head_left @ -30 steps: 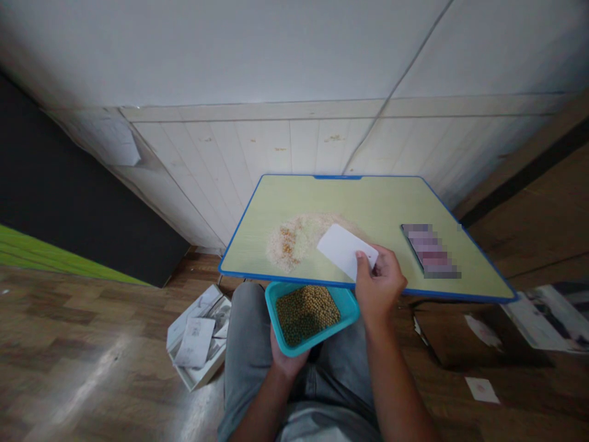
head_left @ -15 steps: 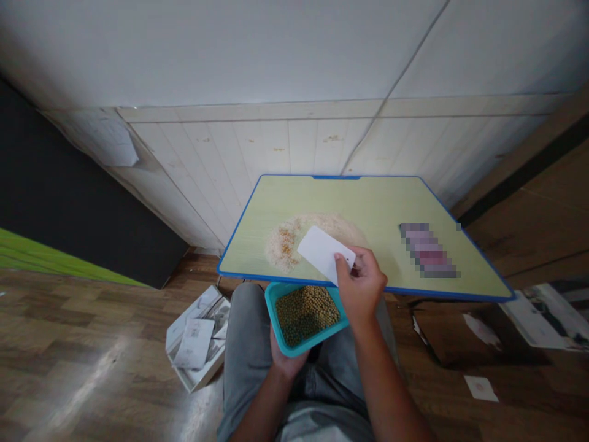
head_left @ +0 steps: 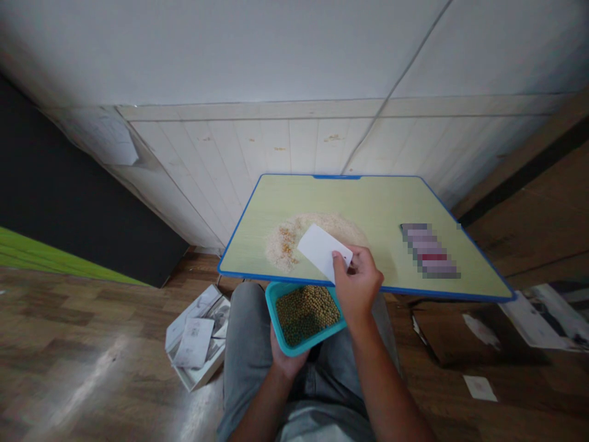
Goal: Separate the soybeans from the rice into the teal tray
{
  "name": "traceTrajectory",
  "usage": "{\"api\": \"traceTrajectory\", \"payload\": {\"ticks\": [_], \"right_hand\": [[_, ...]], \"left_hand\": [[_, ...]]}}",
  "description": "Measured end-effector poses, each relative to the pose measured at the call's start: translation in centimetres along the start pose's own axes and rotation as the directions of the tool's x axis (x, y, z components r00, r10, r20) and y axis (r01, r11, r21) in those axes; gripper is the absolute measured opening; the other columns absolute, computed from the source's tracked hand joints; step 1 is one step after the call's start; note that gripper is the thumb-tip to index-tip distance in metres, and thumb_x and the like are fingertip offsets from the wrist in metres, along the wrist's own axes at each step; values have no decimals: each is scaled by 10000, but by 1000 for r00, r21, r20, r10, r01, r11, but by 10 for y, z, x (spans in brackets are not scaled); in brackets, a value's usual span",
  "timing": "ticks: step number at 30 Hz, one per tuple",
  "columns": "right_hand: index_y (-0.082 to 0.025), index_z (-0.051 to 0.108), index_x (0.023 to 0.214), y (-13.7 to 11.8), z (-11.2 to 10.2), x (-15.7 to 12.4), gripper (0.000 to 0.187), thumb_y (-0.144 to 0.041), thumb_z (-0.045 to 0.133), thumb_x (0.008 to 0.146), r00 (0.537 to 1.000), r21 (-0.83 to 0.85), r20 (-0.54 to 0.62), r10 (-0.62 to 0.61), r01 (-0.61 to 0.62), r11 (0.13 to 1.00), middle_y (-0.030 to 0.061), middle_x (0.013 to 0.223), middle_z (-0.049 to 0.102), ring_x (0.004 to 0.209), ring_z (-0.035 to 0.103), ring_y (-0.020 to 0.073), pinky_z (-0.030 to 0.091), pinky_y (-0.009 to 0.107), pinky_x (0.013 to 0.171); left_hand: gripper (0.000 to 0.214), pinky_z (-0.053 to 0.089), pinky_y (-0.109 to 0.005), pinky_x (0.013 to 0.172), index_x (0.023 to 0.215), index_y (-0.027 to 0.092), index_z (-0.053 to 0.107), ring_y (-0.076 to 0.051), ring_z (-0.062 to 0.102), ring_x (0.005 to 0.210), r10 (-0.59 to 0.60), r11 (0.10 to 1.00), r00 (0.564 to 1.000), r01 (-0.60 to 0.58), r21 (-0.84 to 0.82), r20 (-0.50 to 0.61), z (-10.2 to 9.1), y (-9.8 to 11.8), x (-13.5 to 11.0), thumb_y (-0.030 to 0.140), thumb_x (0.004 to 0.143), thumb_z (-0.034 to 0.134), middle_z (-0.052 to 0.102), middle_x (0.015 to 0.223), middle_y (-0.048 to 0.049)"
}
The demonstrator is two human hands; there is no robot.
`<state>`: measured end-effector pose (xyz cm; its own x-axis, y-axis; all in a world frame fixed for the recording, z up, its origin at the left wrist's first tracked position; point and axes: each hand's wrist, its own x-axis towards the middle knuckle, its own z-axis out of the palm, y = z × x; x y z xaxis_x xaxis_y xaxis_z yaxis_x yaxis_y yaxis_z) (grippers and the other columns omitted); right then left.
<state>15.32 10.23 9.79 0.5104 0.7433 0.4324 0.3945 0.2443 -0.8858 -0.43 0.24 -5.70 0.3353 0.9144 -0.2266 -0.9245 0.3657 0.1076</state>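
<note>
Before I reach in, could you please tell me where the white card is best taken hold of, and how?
I would pinch the white card across its two faces at the free left end, coming from the left. It looks thin and flat, and the right hand grips the opposite end.

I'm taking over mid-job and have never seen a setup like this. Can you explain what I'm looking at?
There is no machine here: these are a person's two bare hands, filmed from above by one camera worn on the head. The left hand holds a teal tub of small round bean-like pieces below the table's near edge. The right hand grips a white card over the table; whether it touches the surface, I can't tell. Pale grains lie spread there, with orange bits at their left, and a pixelated flat item lies to the right.
</note>
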Motion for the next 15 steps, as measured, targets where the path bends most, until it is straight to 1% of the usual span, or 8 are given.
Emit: {"api": "traceTrajectory", "payload": {"ticks": [4, 6, 8, 12, 15], "right_hand": [[-216, 738, 969, 4, 0, 15, 195, -393, 773, 894, 998, 30, -64, 24, -22, 999, 44, 799, 832, 686, 790, 224, 612, 319, 649], [-217, 735, 963, 3, -1, 21, 197, -390, 776, 878, 994, 39, -99, 36, -32, 999, 48, 813, 837, 708, 805, 230, 620, 314, 647], [-217, 731, 958, 2, -1, 23, 197, -389, 778, 874, 993, 51, -115, 39, -34, 998, 49, 810, 834, 712, 807, 229, 618, 306, 637], [-215, 730, 971, -4, 1, 12, 185, -383, 776, 908, 998, 63, -59, 10, -7, 998, 40, 786, 822, 663, 771, 207, 584, 290, 606], [-221, 731, 975, -6, 5, -1, 175, -385, 773, 931, 1000, 34, 2, -14, 13, 999, 17, 745, 793, 619, 727, 192, 570, 295, 606]], "left_hand": [[567, 229, -531, 1446, 1421, 391, 822, -271, 574, 1626, -2, 1000, 999, 2, 2, -46, 1, 0, 0, 440, 1103, 356, 801, 1533, -2], [562, 233, -537, 1447, 1457, 409, 794, -271, 579, 1622, -1, 1000, 999, 1, 1, -54, 6, -1, 0, 436, 1098, 363, 794, 1540, 8], [570, 220, -558, 1449, 1509, 404, 755, -277, 549, 1647, -1, 1000, 999, 1, 4, -47, 13, -1, 1, 428, 1094, 366, 760, 1587, 6], [590, 188, -576, 1454, 1547, 355, 732, -293, 489, 1689, -2, 1000, 1000, 2, 13, -31, 23, -3, 1, 430, 1101, 354, 706, 1653, -10], [580, 217, -553, 1450, 1501, 352, 774, -286, 505, 1678, 2, 1000, 999, -2, 1, -37, 21, -3, -1, 428, 1112, 350, 741, 1616, -8]]}}
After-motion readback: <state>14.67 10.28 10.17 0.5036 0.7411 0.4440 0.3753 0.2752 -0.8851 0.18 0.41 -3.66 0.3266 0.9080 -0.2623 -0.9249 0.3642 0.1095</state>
